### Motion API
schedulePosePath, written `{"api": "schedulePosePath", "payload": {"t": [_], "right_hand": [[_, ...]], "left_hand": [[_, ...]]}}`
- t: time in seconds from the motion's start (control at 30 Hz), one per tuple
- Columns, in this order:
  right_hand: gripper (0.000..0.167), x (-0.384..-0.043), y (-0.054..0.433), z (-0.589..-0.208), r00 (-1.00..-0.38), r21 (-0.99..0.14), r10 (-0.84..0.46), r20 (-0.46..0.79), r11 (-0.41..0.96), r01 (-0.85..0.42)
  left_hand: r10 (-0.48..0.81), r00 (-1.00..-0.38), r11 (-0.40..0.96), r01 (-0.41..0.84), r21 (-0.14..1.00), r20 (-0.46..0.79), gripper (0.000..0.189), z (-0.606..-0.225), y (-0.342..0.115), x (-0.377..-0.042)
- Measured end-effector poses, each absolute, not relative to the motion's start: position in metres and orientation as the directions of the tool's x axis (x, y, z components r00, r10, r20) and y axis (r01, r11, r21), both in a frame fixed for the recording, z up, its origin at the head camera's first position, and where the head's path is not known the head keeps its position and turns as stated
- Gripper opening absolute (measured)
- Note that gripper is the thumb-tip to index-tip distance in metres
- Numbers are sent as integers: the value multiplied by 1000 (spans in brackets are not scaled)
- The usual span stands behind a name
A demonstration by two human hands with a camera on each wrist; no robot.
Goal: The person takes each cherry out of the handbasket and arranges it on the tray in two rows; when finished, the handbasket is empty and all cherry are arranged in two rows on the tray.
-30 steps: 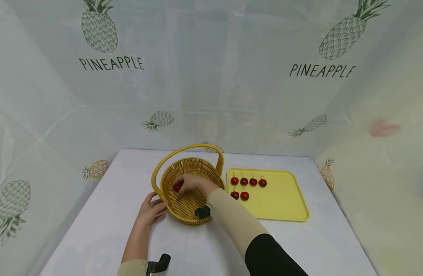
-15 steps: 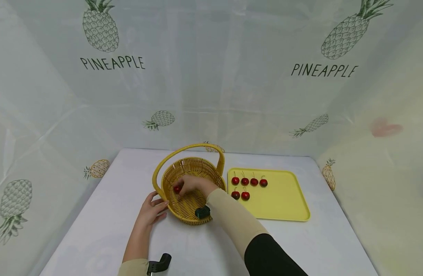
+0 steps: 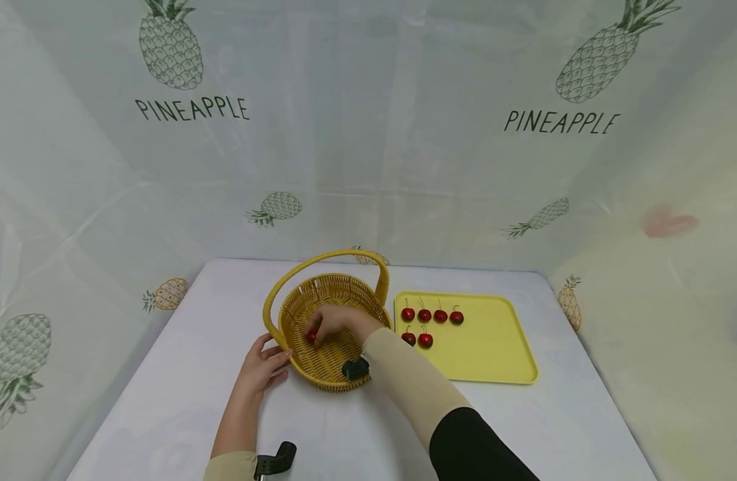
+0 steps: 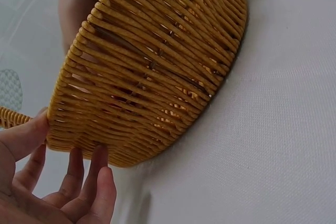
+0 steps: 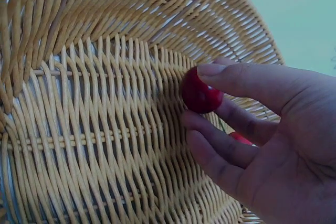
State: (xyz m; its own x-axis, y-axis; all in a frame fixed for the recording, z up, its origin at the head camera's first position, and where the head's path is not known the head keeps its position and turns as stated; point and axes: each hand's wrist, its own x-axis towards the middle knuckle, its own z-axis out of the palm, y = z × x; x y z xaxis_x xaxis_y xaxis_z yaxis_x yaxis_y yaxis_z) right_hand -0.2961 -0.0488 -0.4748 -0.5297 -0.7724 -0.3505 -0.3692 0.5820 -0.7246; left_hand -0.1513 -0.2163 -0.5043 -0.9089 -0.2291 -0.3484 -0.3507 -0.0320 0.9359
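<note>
A yellow woven basket [image 3: 329,381] with an arched handle [image 3: 326,257] stands on the table. Inside it, my right hand [image 3: 335,324] pinches a dark red cherry [image 5: 202,92] between thumb and fingers, just over the woven floor. Behind those fingers, a second red cherry [image 5: 240,138] with a green stem partly shows in the right wrist view. My left hand [image 3: 261,366] holds the basket at its left side, near the foot of the handle. Its thumb [image 4: 29,135] lies at the rim while the other fingertips touch the outer wall.
Right of the basket lies a yellow tray [image 3: 482,347]. Several stemmed cherries [image 3: 440,316] stand on its left part in two rows. A white cloth [image 3: 164,401] covers the table, and a pineapple-printed curtain [image 3: 368,147] hangs behind and at the sides.
Inside the basket, my right hand has shifted the cherry slightly toward me and to the right. The left hand, basket and tray cherries stay in place.
</note>
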Motion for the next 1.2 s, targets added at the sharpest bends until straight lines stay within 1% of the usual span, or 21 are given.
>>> {"api": "schedulePosePath", "payload": {"t": [0.27, 0.57, 0.83, 1.2], "right_hand": [[19, -294, -40, -469, -504, -749, -787, -355, 562, -350], [19, -287, -25, -460, -494, -816, -800, -339, 512, -269], [22, -278, -9, -449, -495, -790, -814, -304, 505, -346], [26, -265, 23, -428, -517, -766, -796, -313, 534, -358]], "left_hand": [[-229, -909, -39, -348, 937, -348, 65, -505, -216, -152], [-212, -914, -33, -347, 937, -346, 65, -504, -216, -152], [-201, -916, -28, -350, 936, -348, 65, -506, -216, -151], [-195, -917, -30, -348, 937, -347, 68, -504, -216, -148]]}}
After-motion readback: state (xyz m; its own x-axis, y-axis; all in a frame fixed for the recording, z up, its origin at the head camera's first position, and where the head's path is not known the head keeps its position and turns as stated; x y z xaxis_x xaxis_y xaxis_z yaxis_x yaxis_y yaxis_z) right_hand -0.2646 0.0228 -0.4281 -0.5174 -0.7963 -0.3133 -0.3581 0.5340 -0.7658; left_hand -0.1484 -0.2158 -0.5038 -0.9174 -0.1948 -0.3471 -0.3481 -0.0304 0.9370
